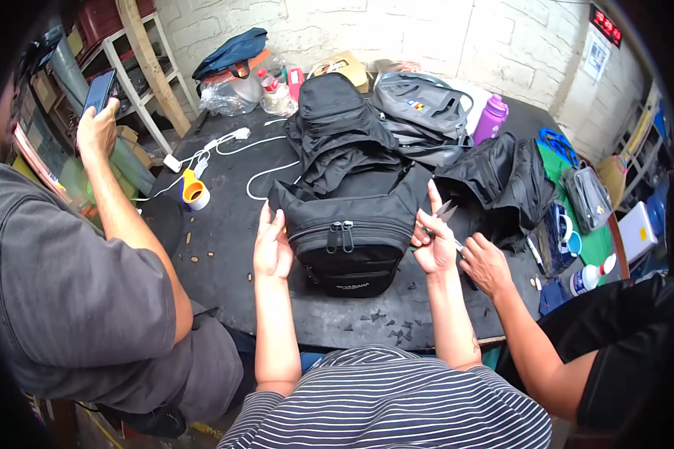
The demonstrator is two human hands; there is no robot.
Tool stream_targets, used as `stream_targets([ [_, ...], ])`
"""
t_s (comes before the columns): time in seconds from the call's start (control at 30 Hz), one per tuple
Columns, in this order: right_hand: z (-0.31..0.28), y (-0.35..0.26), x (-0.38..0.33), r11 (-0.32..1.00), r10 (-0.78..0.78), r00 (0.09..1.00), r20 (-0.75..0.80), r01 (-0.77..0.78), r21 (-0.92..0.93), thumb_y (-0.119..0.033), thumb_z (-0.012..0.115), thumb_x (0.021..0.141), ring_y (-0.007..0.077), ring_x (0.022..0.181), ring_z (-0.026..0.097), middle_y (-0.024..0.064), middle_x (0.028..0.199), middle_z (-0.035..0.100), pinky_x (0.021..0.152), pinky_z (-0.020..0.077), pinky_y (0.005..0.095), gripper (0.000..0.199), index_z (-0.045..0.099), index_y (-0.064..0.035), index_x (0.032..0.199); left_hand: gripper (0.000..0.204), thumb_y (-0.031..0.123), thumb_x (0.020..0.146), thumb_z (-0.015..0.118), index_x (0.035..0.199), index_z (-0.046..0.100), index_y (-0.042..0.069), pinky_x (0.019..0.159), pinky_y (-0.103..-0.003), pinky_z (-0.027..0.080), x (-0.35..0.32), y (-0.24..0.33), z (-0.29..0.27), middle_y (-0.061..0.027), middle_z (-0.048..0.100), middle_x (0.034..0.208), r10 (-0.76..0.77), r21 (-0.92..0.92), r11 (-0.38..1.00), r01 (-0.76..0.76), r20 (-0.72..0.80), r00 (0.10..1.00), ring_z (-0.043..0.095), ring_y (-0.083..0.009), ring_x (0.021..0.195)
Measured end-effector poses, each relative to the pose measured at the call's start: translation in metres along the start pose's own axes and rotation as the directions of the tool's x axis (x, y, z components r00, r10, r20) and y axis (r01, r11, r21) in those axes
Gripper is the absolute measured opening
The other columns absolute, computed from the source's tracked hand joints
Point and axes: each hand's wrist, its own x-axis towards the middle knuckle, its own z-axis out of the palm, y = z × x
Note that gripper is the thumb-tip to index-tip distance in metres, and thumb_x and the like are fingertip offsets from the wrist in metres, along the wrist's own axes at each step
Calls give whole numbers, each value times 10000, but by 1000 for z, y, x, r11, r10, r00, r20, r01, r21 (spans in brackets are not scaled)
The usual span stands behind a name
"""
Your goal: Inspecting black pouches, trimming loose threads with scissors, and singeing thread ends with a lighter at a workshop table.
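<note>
A black waist bag with two zipper pulls on its front hangs upright between my hands over the dark table. My left hand grips its left side wing, the thumb and forefinger pointing up along the edge. At the right wing, my right hand pinches the bag's edge, its forefinger raised. Small scissors stick out of that same hand, blades pointing up; their handles are mostly hidden by my fingers. Just behind the waist bag lies a slumped black backpack.
At left, a co-worker's hand holds a phone. Another co-worker's hand is close by my right wrist. A tape roll, white cable, grey backpack, purple bottle and black fabric scraps lie around.
</note>
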Motion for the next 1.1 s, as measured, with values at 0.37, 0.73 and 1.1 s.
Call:
stream_targets([
  [0.37,39,2,-7,997,34,984,178,-21,-74,39,584,771,71,499,352,38,977,526,449,284,208,886,147,-245,1488,220,63,818,647,1031,644,8,956,-318,391,-16,35,91,-78,637,1028,489,746,375,-550,345,801,564,-190,1023],
  [0.73,72,13,-29,709,149,960,238,65,-702,39,643,779,94,957,529,52,1116,563,806,427,210,701,380,-95,1415,404,247,780,746,1008,556,-26,716,-334,495,-17,14,104,-186,654,854,192,737,517,-436,396,898,655,-233,830],
  [1.1,-71,-21,-38,187,-289,957,30,87,-979,106,528,750,257,1261,388,133,1363,384,1067,277,350,619,359,-28,1330,281,152,822,716,884,461,52,598,-188,380,-13,40,87,44,503,716,138,574,767,-285,286,948,430,-18,657],
])
